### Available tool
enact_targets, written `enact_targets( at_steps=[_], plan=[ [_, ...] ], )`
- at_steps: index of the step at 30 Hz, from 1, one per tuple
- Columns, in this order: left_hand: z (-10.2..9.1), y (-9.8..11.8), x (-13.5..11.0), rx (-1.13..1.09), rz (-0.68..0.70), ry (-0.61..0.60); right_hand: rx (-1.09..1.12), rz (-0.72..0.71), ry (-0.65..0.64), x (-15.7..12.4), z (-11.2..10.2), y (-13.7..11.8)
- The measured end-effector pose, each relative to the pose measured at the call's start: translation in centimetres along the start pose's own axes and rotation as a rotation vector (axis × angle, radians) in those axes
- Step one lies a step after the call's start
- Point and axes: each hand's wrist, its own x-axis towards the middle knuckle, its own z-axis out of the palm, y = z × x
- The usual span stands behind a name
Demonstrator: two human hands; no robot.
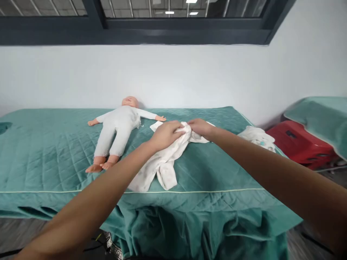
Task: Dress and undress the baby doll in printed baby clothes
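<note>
A white baby onesie (168, 159) with faint small prints lies on the green bed cover, its legs toward the bed's front edge. My left hand (168, 134) is closed on its bunched upper part. At the right side of that same bunch, my right hand (200, 128) pinches the fabric. Sleeve ends stick out beyond both hands. To the left, a baby doll (119, 124) in a white cloth suit lies on its back with arms spread, its head by the wall. Neither hand touches the doll.
The bed has a quilted green cover (48, 151) with a light piped edge. A crumpled white cloth pile (257, 138) lies at its right end. Beyond stands a red plastic stool-like item (300, 142) under a green cloth (322, 119). A dark-framed window (184, 30) is above the wall.
</note>
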Motion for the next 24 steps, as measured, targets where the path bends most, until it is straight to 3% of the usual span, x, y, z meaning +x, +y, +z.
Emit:
enact_targets(
  at_steps=[3,6,8,10,15,17,20,22,24],
  plan=[
    [1.0,3.8,1.9,-0.084,0.09,0.293,0.418,-0.076,0.137,-4.2,-2.2,-0.8],
    [2.5,6.6,3.6,-0.197,0.174,0.423,0.846,-0.216,0.181,-8.6,-5.2,-1.8],
    [3.7,8.1,4.2,-0.295,0.233,0.473,0.903,-0.251,0.163,-11.4,-7.2,-2.4],
    [4.6,9.4,4.4,-0.425,0.286,0.43,0.895,-0.266,0.128,-13.9,-8.6,-2.8],
    [4.9,11.3,3.1,-0.488,0.276,0.061,0.777,-0.244,0.03,-17.3,-9.6,-2.3],
    [3.9,10.9,1.6,-0.486,0.202,0.081,0.71,-0.223,0.067,-17.4,-9.2,-1.1],
    [0.9,8.8,-2.8,-0.41,0.025,0.263,0.519,-0.147,0.14,-16.7,-7.5,2.1],
    [-1.9,6.7,-7.7,-0.228,-0.162,0.392,0.275,-0.071,0.169,-15.9,-6.1,5.1],
    [-5.0,5.1,-14.2,0.01,-0.392,0.487,0.078,-0.033,0.153,-14.9,-4.7,8.6]
  ],
)
